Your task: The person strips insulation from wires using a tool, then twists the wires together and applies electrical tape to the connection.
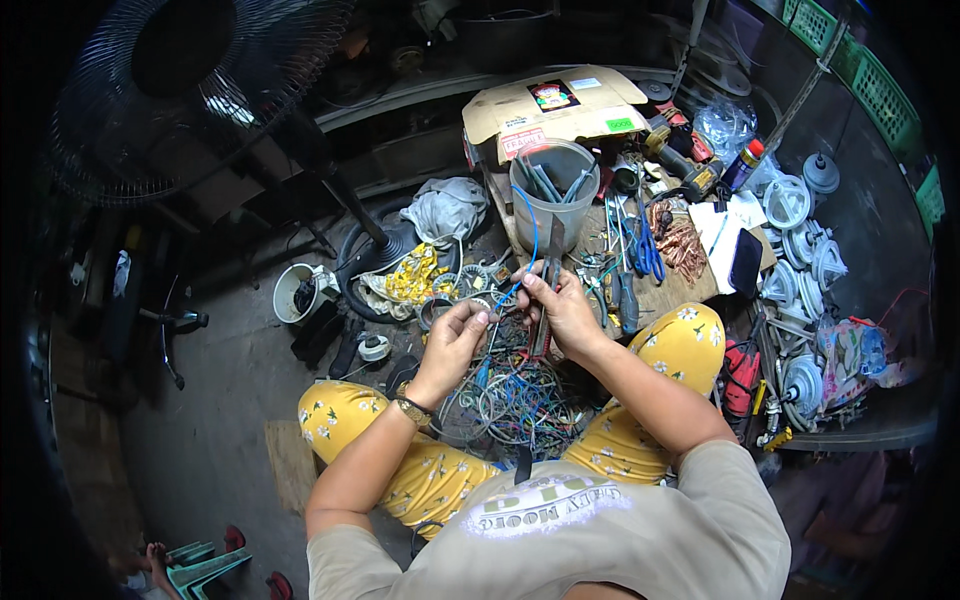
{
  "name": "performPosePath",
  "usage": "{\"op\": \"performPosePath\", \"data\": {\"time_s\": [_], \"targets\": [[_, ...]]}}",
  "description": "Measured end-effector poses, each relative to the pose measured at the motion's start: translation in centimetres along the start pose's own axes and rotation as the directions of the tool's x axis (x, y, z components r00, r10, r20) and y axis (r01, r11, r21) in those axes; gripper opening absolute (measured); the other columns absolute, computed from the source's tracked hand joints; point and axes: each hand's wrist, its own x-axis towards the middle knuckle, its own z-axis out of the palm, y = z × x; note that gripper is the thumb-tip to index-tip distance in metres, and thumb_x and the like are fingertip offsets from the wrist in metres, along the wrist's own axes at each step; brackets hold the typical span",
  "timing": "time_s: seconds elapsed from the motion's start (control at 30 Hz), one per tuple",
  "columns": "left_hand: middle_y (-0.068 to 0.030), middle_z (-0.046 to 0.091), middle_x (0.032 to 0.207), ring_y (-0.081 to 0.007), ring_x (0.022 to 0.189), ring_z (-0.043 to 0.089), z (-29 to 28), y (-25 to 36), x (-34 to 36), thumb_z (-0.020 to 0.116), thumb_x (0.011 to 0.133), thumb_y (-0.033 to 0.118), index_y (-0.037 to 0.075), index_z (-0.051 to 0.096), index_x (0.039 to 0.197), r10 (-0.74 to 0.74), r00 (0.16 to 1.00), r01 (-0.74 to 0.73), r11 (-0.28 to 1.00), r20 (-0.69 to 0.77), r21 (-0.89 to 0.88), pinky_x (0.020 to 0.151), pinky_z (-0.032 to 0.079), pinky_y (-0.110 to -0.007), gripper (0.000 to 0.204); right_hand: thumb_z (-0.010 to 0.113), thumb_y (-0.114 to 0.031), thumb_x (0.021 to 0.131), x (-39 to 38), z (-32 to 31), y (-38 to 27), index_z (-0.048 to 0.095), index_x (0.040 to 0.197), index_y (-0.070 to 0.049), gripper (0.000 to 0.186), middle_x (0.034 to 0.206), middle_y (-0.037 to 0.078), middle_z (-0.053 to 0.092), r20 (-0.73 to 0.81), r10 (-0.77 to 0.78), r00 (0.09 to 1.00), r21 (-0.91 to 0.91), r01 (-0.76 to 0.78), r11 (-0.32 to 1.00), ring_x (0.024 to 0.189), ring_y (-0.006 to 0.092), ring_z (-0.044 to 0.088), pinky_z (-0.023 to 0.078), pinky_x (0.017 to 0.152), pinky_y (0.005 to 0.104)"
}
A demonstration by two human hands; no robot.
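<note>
In front of my body, my left hand (459, 335) has its fingers pinched on the end of a thin blue wire (536, 238). The wire runs past my right hand and curves up beside a grey bucket. My right hand (562, 308) is closed round a long, narrow dark tool with a red lower end (541, 342), which looks like a knife. It stands nearly upright, and my fingers hide its middle. Below both hands, between my knees, lies a tangled heap of coloured wires (520, 398).
Ahead, the grey bucket (577, 228) with flat strips inside stands on a low table beside a cardboard box (560, 100). Blue-handled scissors (648, 252), copper wire (684, 240), a phone (746, 262) and a drill (684, 165) lie rightward. A fan (190, 90) and white pail (300, 295) stand left.
</note>
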Motion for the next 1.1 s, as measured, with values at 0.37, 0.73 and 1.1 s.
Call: {"op": "performPosePath", "data": {"time_s": [0.37, 0.73, 1.1], "targets": [[-0.0098, 0.056, 0.06, -0.0236, 0.052, 0.054, 0.9, 1.9, 1.2, 0.062, 0.083, 0.009, 0.003, 0.06, 0.084, 0.464, 0.88, -0.229, 0.607, -0.105, 0.761, 0.05, 0.04, -0.034, 0.006, 0.046, -0.035, 0.098, 0.9, -1.5, 0.8, 0.053, 0.114, -0.006, 0.034, 0.081, -0.001, 0.052, 0.236, 0.187, 0.954, -0.199, -0.141, 0.97, 0.068, 0.0067, 0.046, 0.038, 0.067, 0.0189], [-0.0083, 0.06, 0.064, -0.0277, 0.06, 0.056, 0.4, 2.1, 1.2, 0.066, 0.076, 0.006, 0.007, 0.057, 0.076, 0.597, 0.798, -0.371, 0.378, 0.084, 0.848, 0.055, 0.044, -0.038, 0.009, 0.055, -0.024, 0.095, 0.5, -0.7, -1.0, 0.043, 0.118, -0.006, 0.032, 0.077, 0.002, 0.057, 0.349, 0.282, 0.894, -0.032, -0.29, 0.957, 0.065, 0.0091, 0.053, 0.044, 0.059, 0.0218], [-0.0072, 0.058, 0.06, -0.0263, 0.058, 0.055, 0.6, 1.8, 0.5, 0.067, 0.072, 0.003, 0.006, 0.058, 0.073, 0.622, 0.782, -0.376, 0.514, -0.033, 0.771, 0.059, 0.042, -0.037, 0.01, 0.058, -0.016, 0.093, 0.0, 0.4, -0.7, 0.039, 0.122, -0.007, 0.036, 0.084, 0.003, 0.057, 0.401, 0.261, 0.878, -0.042, -0.267, 0.963, 0.071, 0.0074, 0.055, 0.042, 0.057, 0.019]]}}
